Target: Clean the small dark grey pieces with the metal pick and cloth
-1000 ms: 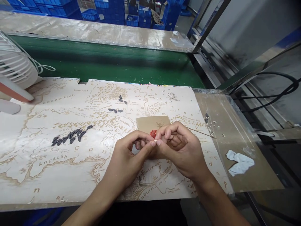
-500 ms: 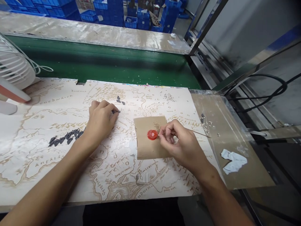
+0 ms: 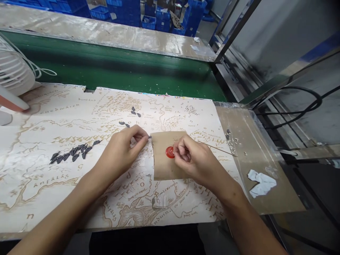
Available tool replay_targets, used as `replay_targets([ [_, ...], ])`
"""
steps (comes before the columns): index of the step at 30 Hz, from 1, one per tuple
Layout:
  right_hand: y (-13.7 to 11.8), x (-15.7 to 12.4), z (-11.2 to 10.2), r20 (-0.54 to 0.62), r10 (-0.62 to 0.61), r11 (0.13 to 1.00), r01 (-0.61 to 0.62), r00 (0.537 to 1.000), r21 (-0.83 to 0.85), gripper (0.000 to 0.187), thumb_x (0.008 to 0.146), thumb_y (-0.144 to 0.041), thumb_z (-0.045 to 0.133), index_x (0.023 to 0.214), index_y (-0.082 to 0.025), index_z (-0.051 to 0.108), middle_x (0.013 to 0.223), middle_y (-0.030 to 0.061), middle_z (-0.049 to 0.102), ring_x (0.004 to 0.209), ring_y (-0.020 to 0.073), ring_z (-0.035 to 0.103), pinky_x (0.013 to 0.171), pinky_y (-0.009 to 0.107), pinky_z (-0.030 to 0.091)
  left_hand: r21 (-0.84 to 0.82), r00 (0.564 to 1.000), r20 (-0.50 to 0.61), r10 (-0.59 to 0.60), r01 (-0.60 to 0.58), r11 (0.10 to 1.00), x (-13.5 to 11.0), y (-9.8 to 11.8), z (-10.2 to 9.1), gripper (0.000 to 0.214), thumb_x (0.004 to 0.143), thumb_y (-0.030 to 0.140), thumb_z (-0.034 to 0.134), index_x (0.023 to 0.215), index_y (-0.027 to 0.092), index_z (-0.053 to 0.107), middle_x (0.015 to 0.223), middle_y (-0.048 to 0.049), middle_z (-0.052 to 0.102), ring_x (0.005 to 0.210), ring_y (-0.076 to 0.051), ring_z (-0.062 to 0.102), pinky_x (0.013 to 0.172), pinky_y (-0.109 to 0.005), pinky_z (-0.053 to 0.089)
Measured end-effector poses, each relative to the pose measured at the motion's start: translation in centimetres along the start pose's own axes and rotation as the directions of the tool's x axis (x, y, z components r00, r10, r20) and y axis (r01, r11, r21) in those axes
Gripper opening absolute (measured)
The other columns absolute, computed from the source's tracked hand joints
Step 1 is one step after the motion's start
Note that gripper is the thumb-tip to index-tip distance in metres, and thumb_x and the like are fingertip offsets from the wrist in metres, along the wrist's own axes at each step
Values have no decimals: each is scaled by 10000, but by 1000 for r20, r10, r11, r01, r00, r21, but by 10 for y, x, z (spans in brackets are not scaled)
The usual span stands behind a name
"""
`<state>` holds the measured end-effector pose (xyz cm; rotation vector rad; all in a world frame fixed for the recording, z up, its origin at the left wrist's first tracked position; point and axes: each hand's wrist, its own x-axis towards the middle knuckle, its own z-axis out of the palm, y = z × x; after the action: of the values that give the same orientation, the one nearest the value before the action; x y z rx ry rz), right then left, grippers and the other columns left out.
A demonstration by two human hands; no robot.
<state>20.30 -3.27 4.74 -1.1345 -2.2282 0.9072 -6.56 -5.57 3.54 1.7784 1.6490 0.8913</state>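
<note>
My left hand (image 3: 127,145) pinches a small dark grey piece (image 3: 150,136) between thumb and forefinger, at the left edge of a brown card (image 3: 163,168). On that card sits a small round red dish or blob (image 3: 169,152) with a glossy middle. The closed fingertips of my right hand (image 3: 195,152) are at its right side; what they pinch is too small and hidden to make out. Beyond that hand, a thin brown stick (image 3: 217,147) slants to the right. Several dark, leaf-shaped pieces (image 3: 74,152) lie in a cluster to the left, with a few more (image 3: 135,112) farther back.
A printed map sheet (image 3: 87,198) covers the table. Tiny pale bits (image 3: 190,109) lie at the back right, and others (image 3: 233,141) near a crumpled white tissue (image 3: 261,183). A white fan (image 3: 16,71) stands left. Behind runs a green belt (image 3: 119,71); blue crates (image 3: 124,14) stand beyond.
My left hand has moved right and toward me, to the card's edge, with the dark piece in its fingers. My right fingertips have shifted slightly left, over the red thing's edge.
</note>
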Motion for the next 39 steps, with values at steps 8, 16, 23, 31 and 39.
replay_targets([
  [8, 7, -5, 0, -31, -50, 998, 49, 998, -30, 361, 959, -23, 627, 902, -285, 385, 895, -32, 675, 670, 136, 499, 628, 332, 423, -353, 992, 47, -113, 123, 928, -21, 4, 20, 164, 1011, 391, 781, 1079, 253, 837, 1016, -35, 847, 956, -227, 761, 874, -366, 575],
  [16, 5, -5, -6, -79, -5, 1000, 7, 997, 22, 347, 941, -24, 649, 905, -288, 426, 839, -56, 634, 661, 133, 544, 636, 320, 450, -465, 983, 82, -166, 185, 866, -34, 7, 27, 174, 1014, 406, 807, 1068, 255, 876, 1044, -57, 851, 953, -238, 754, 846, -372, 579],
  [23, 19, -23, -7, -142, 107, 994, -101, 984, 50, 323, 968, -102, 673, 881, -288, 423, 906, -21, 694, 637, 131, 505, 639, 336, 448, -512, 968, 52, -245, 236, 826, -50, 15, 22, 170, 994, 427, 846, 1000, 259, 869, 897, -36, 804, 796, -204, 685, 714, -324, 540],
  [31, 23, -29, 1, -45, 179, 978, -173, 983, 113, 325, 966, -111, 710, 885, -282, 446, 910, -31, 707, 630, 130, 476, 626, 333, 417, -659, 964, 102, -246, 251, 710, -50, 25, 39, 124, 972, 341, 862, 1025, 230, 840, 929, -32, 810, 863, -188, 750, 792, -304, 615],
  [39, -7, -39, 4, -38, 225, 754, -149, 974, 640, 423, 984, -218, 897, 923, -282, 483, 1020, -3, 785, 891, 191, 768, 785, 341, 635, -765, 936, 297, -190, 352, 539, -45, 40, 54, 167, 1019, 373, 831, 1036, 212, 789, 902, -43, 816, 836, -193, 774, 748, -296, 608],
])
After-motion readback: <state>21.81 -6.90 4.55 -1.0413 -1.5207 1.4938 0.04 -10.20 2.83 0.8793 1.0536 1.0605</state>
